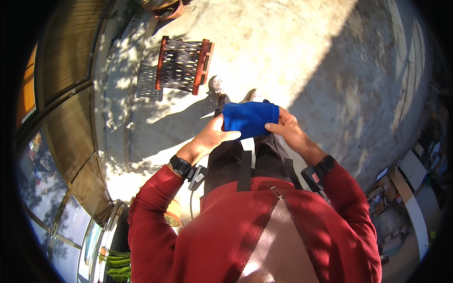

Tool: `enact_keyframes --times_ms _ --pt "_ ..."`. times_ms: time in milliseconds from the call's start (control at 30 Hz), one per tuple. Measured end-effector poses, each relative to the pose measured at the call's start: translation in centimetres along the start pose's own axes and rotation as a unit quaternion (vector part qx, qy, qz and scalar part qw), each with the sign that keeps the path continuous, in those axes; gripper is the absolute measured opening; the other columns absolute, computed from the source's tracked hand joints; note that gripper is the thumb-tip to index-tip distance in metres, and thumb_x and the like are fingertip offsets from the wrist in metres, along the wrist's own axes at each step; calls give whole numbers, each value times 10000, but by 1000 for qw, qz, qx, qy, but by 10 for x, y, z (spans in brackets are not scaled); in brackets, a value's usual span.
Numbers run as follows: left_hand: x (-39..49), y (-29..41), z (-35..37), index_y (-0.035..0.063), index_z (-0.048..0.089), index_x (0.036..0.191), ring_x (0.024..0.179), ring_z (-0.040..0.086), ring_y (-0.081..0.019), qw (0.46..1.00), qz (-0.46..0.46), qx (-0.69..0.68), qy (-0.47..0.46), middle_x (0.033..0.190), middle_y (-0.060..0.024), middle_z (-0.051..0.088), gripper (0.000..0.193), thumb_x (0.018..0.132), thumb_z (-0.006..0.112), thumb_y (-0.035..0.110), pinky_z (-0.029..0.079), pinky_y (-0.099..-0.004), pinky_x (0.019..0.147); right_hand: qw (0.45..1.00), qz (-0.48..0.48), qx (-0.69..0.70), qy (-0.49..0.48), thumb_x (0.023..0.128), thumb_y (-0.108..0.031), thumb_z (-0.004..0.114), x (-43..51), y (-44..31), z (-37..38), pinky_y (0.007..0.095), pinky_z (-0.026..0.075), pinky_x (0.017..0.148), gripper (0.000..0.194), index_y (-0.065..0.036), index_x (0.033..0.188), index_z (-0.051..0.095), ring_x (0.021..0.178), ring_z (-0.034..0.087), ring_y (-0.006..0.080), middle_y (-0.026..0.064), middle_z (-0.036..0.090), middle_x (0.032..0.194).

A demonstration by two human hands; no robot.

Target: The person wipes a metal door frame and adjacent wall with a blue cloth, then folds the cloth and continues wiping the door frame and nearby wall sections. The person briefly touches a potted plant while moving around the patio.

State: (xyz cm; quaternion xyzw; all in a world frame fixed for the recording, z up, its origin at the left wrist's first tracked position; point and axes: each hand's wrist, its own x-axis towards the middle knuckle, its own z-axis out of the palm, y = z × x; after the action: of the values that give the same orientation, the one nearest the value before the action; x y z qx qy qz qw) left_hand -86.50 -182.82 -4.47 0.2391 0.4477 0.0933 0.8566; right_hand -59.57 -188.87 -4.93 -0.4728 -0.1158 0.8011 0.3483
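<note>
A piece of blue cloth (249,118), folded into a rough rectangle, is held out in front of my body above my legs. My left hand (210,136) grips its left end, thumb lying across the lower left corner. At the other end, my right hand (288,127) pinches the right edge, with the thumb on top and the fingers hidden behind. A stitched hem runs along the right side, and a small dark blue bit sticks up at the upper right corner. The underside of the cloth is hidden.
A low wooden stool with a woven strap seat (180,63) stands ahead on the left. Beyond it is a potted plant (170,10). Glazed doors and windows (67,120) line the left side. Boards (412,208) and clutter lie at the right. Sun and shade cross the concrete floor (269,46).
</note>
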Motion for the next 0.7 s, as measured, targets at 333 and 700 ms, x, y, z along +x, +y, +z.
enact_keyframes --times_ms 333,700 --pt "12 -11 1 138 307 1569 1084 616 -141 989 126 -5 79 1237 -100 617 795 890 662 -78 503 -270 945 979 -37 -63 191 907 8 691 12 -13 22 339 491 1010 778 -55 1569 288 1064 664 175 157 702 1160" --pt "-13 -43 5 77 636 1193 963 562 -337 708 304 622 139 1058 -163 515 515 699 727 -37 499 -412 819 720 -262 -642 39 693 4 782 -1 24 26 445 520 836 545 -75 1215 648 997 583 361 165 535 1022"
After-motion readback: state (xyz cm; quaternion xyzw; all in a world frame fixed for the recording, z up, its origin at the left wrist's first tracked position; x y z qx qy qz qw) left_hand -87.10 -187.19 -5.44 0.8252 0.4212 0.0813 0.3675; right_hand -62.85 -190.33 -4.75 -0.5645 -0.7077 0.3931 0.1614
